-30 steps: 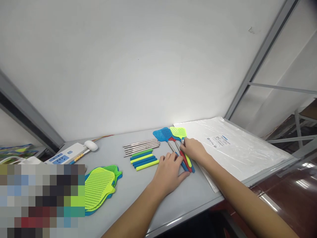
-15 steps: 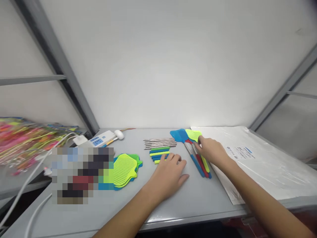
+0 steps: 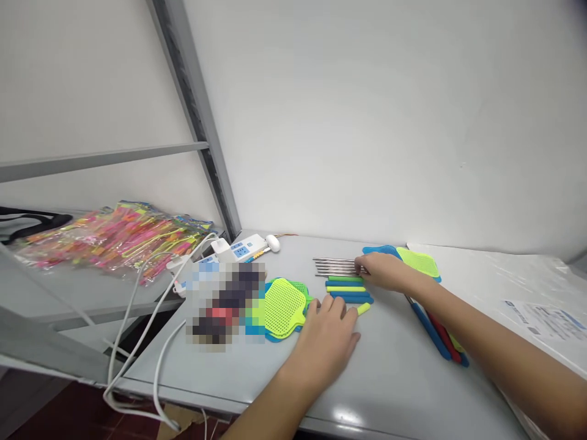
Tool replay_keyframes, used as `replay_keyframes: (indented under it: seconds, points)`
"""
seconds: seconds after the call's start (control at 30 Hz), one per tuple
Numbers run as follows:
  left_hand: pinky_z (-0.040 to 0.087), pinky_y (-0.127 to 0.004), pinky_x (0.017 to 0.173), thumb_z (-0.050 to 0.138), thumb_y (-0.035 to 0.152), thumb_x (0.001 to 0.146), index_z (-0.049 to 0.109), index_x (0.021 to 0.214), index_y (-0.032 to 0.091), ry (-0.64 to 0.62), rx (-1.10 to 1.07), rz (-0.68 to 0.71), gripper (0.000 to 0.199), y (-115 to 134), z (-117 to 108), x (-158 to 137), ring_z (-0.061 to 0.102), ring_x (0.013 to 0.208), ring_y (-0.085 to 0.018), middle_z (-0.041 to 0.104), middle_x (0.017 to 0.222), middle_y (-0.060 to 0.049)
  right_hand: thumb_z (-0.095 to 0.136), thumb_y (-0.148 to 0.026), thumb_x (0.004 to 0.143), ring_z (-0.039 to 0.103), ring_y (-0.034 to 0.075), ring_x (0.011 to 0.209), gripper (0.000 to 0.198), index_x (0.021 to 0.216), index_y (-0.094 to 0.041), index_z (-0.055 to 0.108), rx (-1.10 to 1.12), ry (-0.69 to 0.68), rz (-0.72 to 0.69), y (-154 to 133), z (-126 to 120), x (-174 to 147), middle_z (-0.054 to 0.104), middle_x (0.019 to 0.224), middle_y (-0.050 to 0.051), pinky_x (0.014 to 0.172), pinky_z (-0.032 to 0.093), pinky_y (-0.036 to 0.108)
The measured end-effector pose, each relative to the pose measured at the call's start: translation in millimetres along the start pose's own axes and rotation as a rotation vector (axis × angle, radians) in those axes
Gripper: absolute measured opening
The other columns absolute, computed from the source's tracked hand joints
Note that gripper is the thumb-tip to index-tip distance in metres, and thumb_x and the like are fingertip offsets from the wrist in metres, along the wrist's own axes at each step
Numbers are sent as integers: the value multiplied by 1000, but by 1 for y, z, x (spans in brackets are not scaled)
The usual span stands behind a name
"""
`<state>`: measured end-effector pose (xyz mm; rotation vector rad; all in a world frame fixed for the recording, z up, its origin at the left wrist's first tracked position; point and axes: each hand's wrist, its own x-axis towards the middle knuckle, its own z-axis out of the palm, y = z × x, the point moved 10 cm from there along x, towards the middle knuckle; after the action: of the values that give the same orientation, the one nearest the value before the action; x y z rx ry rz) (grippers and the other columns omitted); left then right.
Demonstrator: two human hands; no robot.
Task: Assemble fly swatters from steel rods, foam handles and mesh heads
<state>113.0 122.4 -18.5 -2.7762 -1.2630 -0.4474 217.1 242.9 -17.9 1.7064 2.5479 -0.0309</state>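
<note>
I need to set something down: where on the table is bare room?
Bare table: between the left hand and the swatter handles; and between the left forearm, swatter heads and front edge. Crowded: the metal rods and colored tubes, with the right hand there.

Across the back, a broad white wall panel (image 3: pixel 348 122), softly and evenly lit, with a small faint mark (image 3: pixel 462 165) right of centre. Toward the left, a slanting grey metal post with a dark slotted side (image 3: pixel 195 110), met by a thin grey metal crossbar (image 3: pixel 105 159); beyond both, a second, duller white wall panel (image 3: pixel 87 73). Below, a smooth light-grey tabletop (image 3: pixel 394 366), catching a bright patch of glare (image 3: pixel 346 417) near the front edge. Farther left, a grey shelf surface (image 3: pixel 101 293); at bottom left, dark red floor (image 3: pixel 92 415) in shadow.
</note>
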Motion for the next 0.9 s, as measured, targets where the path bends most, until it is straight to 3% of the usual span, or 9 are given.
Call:
replay_keyframes:
  seconds: [0.23, 0.5, 0.67, 0.77, 0.9]
  points:
    - [44, -41, 74, 53, 29, 90, 55, 103, 22, -8, 2, -32, 14, -4, 5, -2, 50, 92, -27, 54, 96, -6, 48, -16, 84, 61, 16, 71, 17, 93, -23, 61, 43, -71, -47, 6, 7, -6, 67, 91, 4, 53, 35, 23]
    - [45, -36, 69, 48, 13, 90, 56, 104, 21, -6, -103, 16, 19, 4, 6, 0, 54, 84, -23, 58, 93, -5, 50, -18, 83, 59, 17, 69, 12, 88, -21, 60, 55, -33, -50, 9, 4, -10, 66, 86, 4, 55, 35, 25]
    - [45, -32, 73, 47, 22, 95, 56, 108, 20, 247, -413, 23, 16, -3, -24, -3, 55, 85, -20, 59, 98, -6, 51, -18, 81, 58, 17, 69, 8, 88, -21, 54, 66, 23, -55, 6, -13, -21, 64, 85, 3, 56, 34, 25]
    - [42, -28, 66, 48, 22, 96, 57, 92, 19, 445, -554, 34, 10, -13, -43, -10, 53, 74, -16, 58, 83, -3, 48, -16, 82, 52, 17, 61, 7, 86, -21, 50, 56, 71, -17, 9, -19, -31, 60, 77, 3, 52, 28, 27]
    - [35, -25, 55, 59, 26, 91, 53, 74, 18, 627, -581, 90, 20, -15, -58, -20, 45, 59, -12, 51, 64, 1, 46, -20, 85, 44, 16, 52, 5, 90, -22, 44, 101, 112, 41, 16, -16, -50, 53, 66, -2, 50, 24, 28]
